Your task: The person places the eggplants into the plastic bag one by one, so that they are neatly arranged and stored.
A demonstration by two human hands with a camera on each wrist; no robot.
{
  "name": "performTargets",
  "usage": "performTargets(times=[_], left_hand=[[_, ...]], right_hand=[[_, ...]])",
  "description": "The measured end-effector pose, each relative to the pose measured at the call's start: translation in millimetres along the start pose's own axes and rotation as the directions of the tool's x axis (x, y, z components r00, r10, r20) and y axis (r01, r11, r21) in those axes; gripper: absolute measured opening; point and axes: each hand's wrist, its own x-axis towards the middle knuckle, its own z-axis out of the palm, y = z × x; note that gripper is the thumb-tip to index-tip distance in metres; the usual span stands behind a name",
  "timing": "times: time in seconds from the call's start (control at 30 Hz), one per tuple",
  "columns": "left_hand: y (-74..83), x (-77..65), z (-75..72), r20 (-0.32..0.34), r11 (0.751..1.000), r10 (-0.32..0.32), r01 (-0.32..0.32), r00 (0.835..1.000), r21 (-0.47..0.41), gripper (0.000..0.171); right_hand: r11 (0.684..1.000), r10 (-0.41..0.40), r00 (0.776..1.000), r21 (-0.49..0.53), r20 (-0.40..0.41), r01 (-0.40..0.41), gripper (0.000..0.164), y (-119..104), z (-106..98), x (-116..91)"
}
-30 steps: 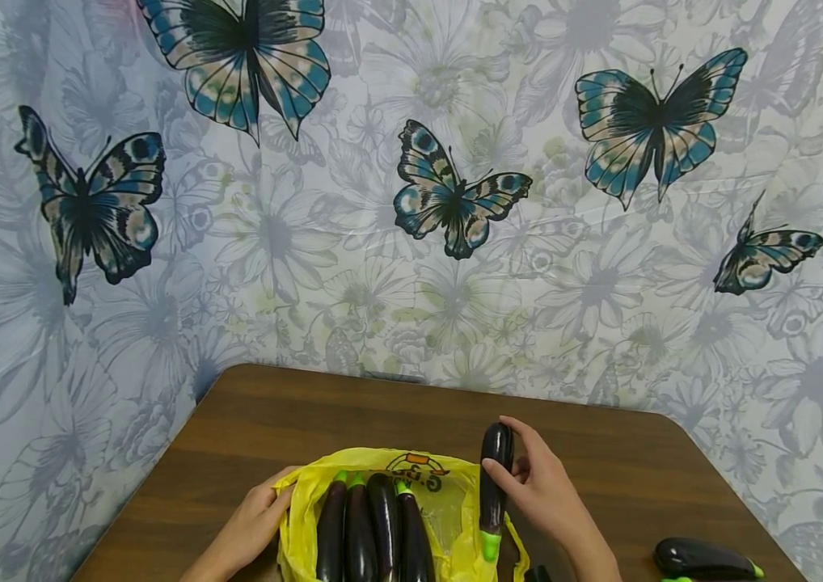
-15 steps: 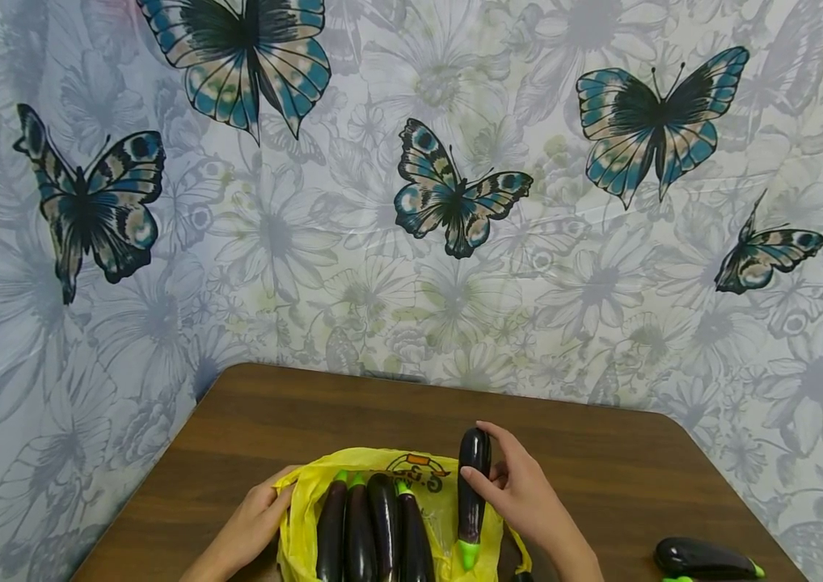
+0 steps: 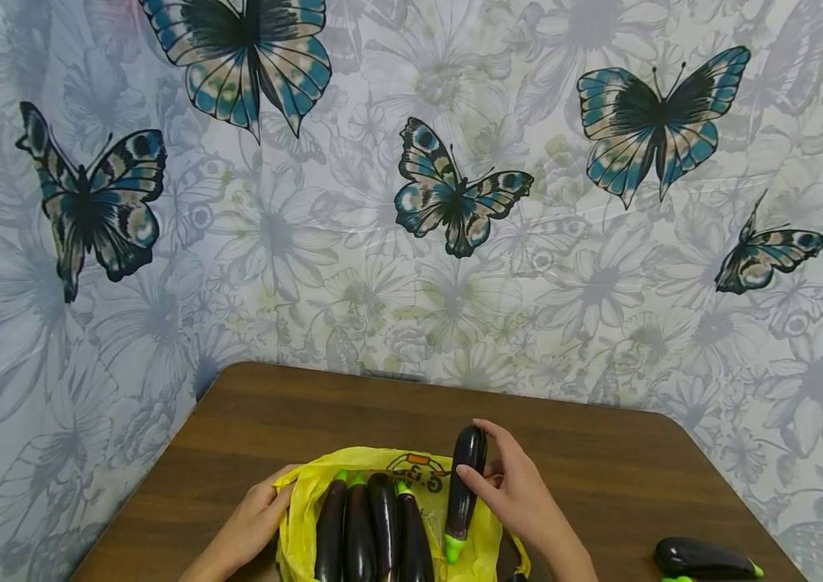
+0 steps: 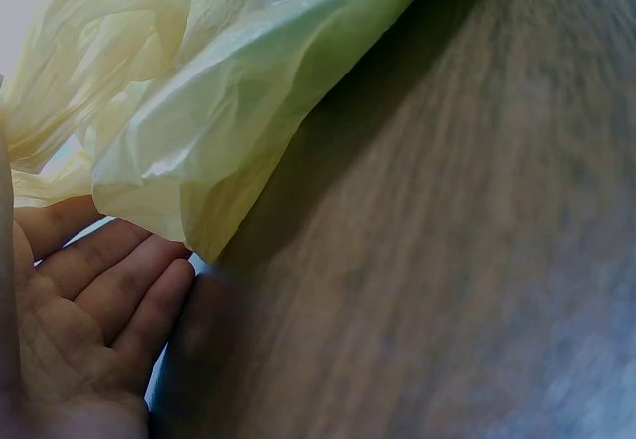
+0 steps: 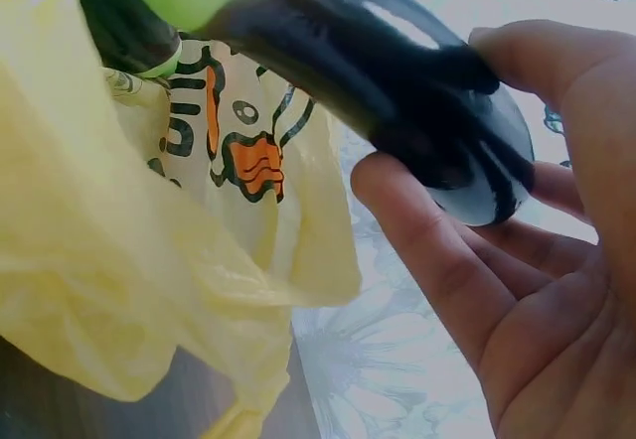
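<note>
A yellow plastic bag (image 3: 480, 550) stands with its mouth spread. Inside, several dark eggplants (image 3: 359, 533) lie side by side, their green ends mostly away from me. My left hand (image 3: 255, 517) holds the bag's left rim; in the left wrist view its fingers (image 4: 109, 305) reach under the thin plastic. My right hand (image 3: 524, 493) grips another eggplant (image 3: 466, 477) between thumb and fingers near its rounded dark end. That eggplant is tilted, its green end pointing down over the bag's right side. In the right wrist view its glossy skin (image 5: 338, 52) shows beside the bag's printed wall.
More eggplant (image 3: 706, 558) lies on the brown wooden table (image 3: 353, 396) at the right, a second green end showing beside it. A dark tip (image 3: 517, 577) shows at the bottom edge by the bag. A butterfly-patterned wall (image 3: 353, 307) rises behind the table.
My right hand has moved left with its eggplant, from the bag's right edge to over its opening, and the eggplant has tilted. The left hand has stayed at the rim.
</note>
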Motion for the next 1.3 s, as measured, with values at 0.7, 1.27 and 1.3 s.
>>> performTargets(times=[0.7, 1.27, 1.3], left_hand=[[-0.9, 2.9, 0.1, -0.003, 1.0, -0.002, 0.002, 1.0, 0.009, 0.046], [-1.5, 3.4, 0.9, -0.032, 0.999, 0.014, -0.012, 0.999, 0.036, 0.043], [-1.5, 3.5, 0.8, -0.031, 0.999, 0.015, -0.014, 0.999, 0.035, 0.043]], right_hand=[[0.997, -0.045, 0.967, -0.052, 0.253, 0.06, 0.069, 8.4, 10.7, 4.1], [0.992, -0.106, 0.932, -0.03, 0.345, 0.124, 0.061, 13.8, 11.5, 4.4], [0.991, -0.112, 0.931, -0.035, 0.347, 0.133, 0.06, 13.7, 11.6, 4.3]])
